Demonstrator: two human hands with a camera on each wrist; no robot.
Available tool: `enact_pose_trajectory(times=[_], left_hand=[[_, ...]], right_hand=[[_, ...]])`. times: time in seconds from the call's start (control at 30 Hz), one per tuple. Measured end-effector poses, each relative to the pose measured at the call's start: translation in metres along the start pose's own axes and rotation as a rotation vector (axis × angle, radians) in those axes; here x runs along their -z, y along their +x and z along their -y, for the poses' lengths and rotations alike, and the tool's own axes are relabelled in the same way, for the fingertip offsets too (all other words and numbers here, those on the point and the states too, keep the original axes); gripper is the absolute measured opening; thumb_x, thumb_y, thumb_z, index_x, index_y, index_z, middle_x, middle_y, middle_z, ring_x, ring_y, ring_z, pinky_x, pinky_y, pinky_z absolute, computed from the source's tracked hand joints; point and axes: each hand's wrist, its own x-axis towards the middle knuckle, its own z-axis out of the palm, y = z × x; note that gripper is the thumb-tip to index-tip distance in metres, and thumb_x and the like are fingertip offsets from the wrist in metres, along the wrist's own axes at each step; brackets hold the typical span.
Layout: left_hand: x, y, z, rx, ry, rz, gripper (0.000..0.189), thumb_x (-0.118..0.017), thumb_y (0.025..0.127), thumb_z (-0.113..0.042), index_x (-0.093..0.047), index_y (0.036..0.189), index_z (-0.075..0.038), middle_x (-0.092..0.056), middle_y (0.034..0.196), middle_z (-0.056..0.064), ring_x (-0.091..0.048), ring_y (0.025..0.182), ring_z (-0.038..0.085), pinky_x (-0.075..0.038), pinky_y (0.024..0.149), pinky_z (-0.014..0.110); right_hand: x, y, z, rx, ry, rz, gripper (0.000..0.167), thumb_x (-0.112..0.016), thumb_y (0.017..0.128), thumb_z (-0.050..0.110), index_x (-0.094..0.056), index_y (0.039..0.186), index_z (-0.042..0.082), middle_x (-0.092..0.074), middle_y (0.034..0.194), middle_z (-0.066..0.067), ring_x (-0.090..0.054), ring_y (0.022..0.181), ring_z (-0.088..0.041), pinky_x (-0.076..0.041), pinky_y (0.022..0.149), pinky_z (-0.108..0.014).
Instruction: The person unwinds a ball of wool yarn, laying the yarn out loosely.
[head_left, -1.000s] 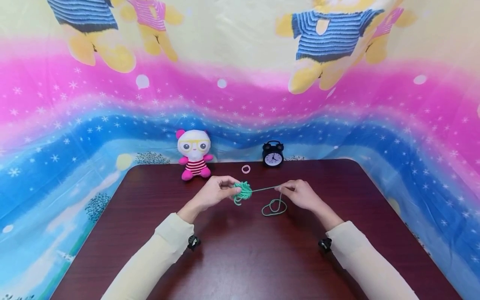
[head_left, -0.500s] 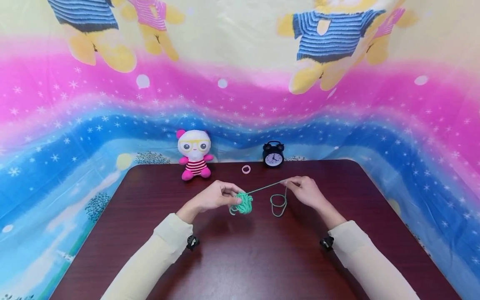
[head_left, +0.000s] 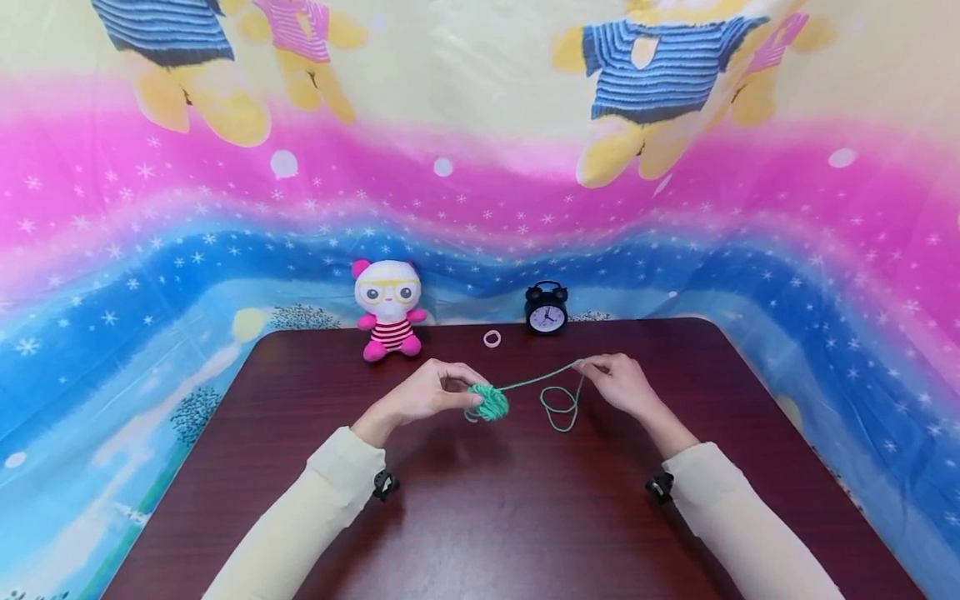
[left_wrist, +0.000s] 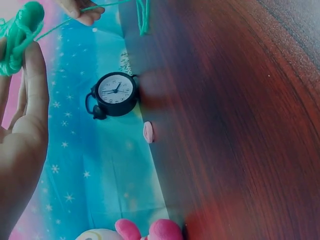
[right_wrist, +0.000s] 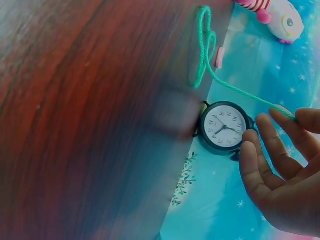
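A small bundle of green yarn [head_left: 492, 403] is pinched between the thumb and fingers of my left hand [head_left: 429, 390], above the middle of the table. From it a strand runs up to the right, to my right hand [head_left: 617, 383], which pinches it between thumb and index finger. Below the right fingertips a loose loop of the same yarn [right_wrist: 201, 50] dangles; the other right fingers are loosely bent in the right wrist view. In the left wrist view the yarn bundle [left_wrist: 20, 37] sits at the fingertips, partly cut off by the frame.
At the back of the dark red table [head_left: 480, 517] a panda plush [head_left: 388, 308] sits on the left. A black alarm clock [head_left: 547, 310] stands to the right, with a pink ring-shaped band [head_left: 492, 338] between them. Behind hangs a printed cloth [head_left: 465, 200].
My right hand has moved right and slightly up, lengthening the strand between the hands. The bundle has dipped lower and turned in my left hand. The dangling loop has shifted right.
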Motion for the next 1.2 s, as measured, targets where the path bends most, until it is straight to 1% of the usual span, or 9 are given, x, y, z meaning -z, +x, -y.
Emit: enact_pose_trajectory(times=[0.13,0.3,0.4,0.5,0.57,0.67,0.73,0.83,1.2], left_hand=[[0.0,0.0,0.0,-0.023,-0.031,-0.054,0.025,-0.074,0.09,-0.01,-0.073,0.114,-0.004,-0.072,0.113,0.014,-0.071,0.095,0.019,-0.06,0.083,0.031],[0.002,0.0,0.0,-0.003,-0.084,-0.145,0.025,-0.073,0.091,-0.01,-0.072,0.115,-0.005,-0.073,0.102,0.015,-0.073,0.083,0.022,-0.061,0.081,0.046],[0.002,0.001,0.0,-0.005,-0.07,-0.21,0.025,-0.073,0.09,-0.011,-0.072,0.115,-0.006,-0.074,0.101,0.012,-0.071,0.082,0.018,-0.062,0.079,0.043],[0.002,0.001,-0.002,-0.007,-0.059,-0.28,0.025,-0.074,0.09,-0.013,-0.072,0.115,-0.008,-0.074,0.1,0.01,-0.07,0.081,0.016,-0.062,0.076,0.035],[0.002,0.002,-0.002,-0.002,-0.059,-0.326,0.026,-0.074,0.091,-0.014,-0.072,0.115,-0.008,-0.074,0.099,0.009,-0.068,0.081,0.016,-0.061,0.075,0.031],[0.002,0.003,-0.004,0.008,-0.07,-0.391,0.026,-0.073,0.091,-0.015,-0.072,0.116,-0.007,-0.074,0.098,0.006,-0.067,0.081,0.014,-0.061,0.075,0.035],[0.002,0.004,-0.004,0.004,-0.084,-0.423,0.026,-0.073,0.092,-0.015,-0.071,0.116,-0.005,-0.073,0.098,0.005,-0.067,0.082,0.012,-0.061,0.077,0.04],[0.001,0.005,-0.005,-0.007,-0.109,-0.46,0.026,-0.072,0.092,-0.014,-0.07,0.115,-0.003,-0.073,0.098,0.003,-0.068,0.081,0.01,-0.061,0.079,0.046],[-0.005,0.008,-0.006,0.008,-0.207,-0.432,0.029,-0.07,0.093,-0.011,-0.065,0.117,0.005,-0.073,0.099,0.006,-0.073,0.079,0.009,-0.06,0.084,0.049]], right_hand=[[0.0,-0.001,-0.004,-0.005,-0.023,0.004,0.031,-0.053,0.103,0.03,-0.075,0.118,0.014,-0.072,0.121,-0.013,-0.065,0.117,-0.035,-0.055,0.089,-0.049],[0.001,-0.001,-0.009,-0.024,-0.035,0.044,0.03,-0.052,0.103,0.024,-0.075,0.116,0.011,-0.072,0.12,-0.014,-0.068,0.108,-0.034,-0.05,0.073,-0.035],[0.001,-0.001,-0.012,-0.046,-0.047,0.08,0.03,-0.052,0.103,0.023,-0.076,0.115,0.01,-0.073,0.119,-0.015,-0.067,0.087,-0.029,-0.043,0.067,-0.03],[0.0,-0.001,-0.015,-0.063,-0.061,0.127,0.03,-0.051,0.103,0.023,-0.076,0.115,0.01,-0.074,0.117,-0.015,-0.05,0.061,-0.019,-0.039,0.062,-0.03],[-0.001,-0.002,-0.016,-0.078,-0.059,0.159,0.031,-0.051,0.102,0.022,-0.075,0.115,0.009,-0.074,0.116,-0.015,-0.037,0.056,-0.016,-0.037,0.061,-0.031],[-0.001,-0.003,-0.017,-0.088,-0.065,0.199,0.03,-0.051,0.102,0.022,-0.076,0.114,0.01,-0.073,0.117,-0.014,-0.05,0.065,-0.018,-0.042,0.064,-0.033],[-0.001,-0.004,-0.017,-0.099,-0.072,0.214,0.029,-0.053,0.102,0.022,-0.077,0.112,0.012,-0.074,0.116,-0.011,-0.062,0.083,-0.021,-0.047,0.071,-0.034],[-0.001,-0.005,-0.018,-0.095,-0.089,0.232,0.026,-0.055,0.1,0.023,-0.079,0.107,0.015,-0.075,0.113,-0.008,-0.067,0.105,-0.025,-0.051,0.077,-0.036],[-0.003,-0.006,-0.011,-0.059,-0.087,0.25,0.025,-0.068,0.093,0.026,-0.076,0.113,0.013,-0.074,0.115,-0.009,-0.064,0.087,-0.016,-0.051,0.075,-0.036]])
